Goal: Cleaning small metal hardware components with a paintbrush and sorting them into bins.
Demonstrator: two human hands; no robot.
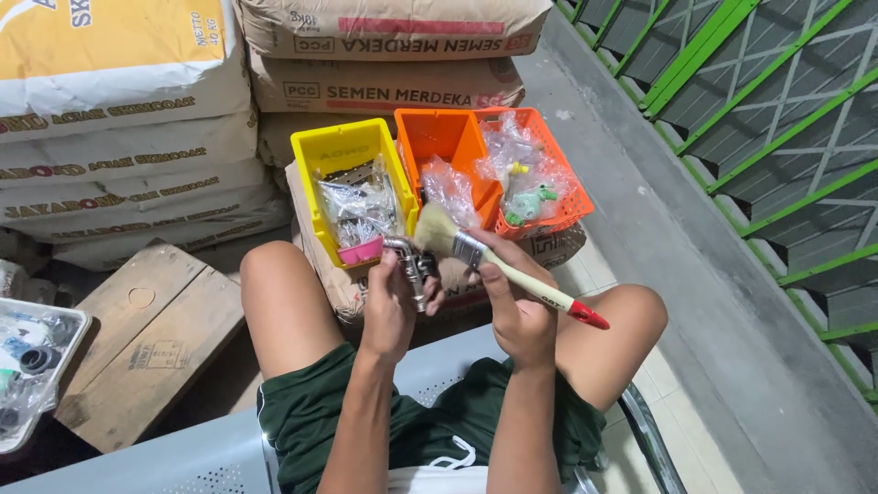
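Note:
My left hand [391, 306] grips a small chrome tap fitting [409, 261] held upright between my knees. My right hand [514, 306] holds a paintbrush [498, 265] with a pale wooden handle, red tip and light bristles; the bristles touch the top of the fitting. Just beyond my hands stand a yellow bin [322, 160] with bagged metal parts, an orange bin [441, 137] with clear bags, and an orange mesh basket [572, 183] with bagged plastic pieces.
The bins rest on a cement sack [338, 284]. More sacks are stacked behind and at the left [119, 137]. A wooden crate [151, 338] and a clear tray of parts [73, 334] sit lower left. A green metal railing [777, 119] runs along the right. I sit on a grey metal bench [165, 462].

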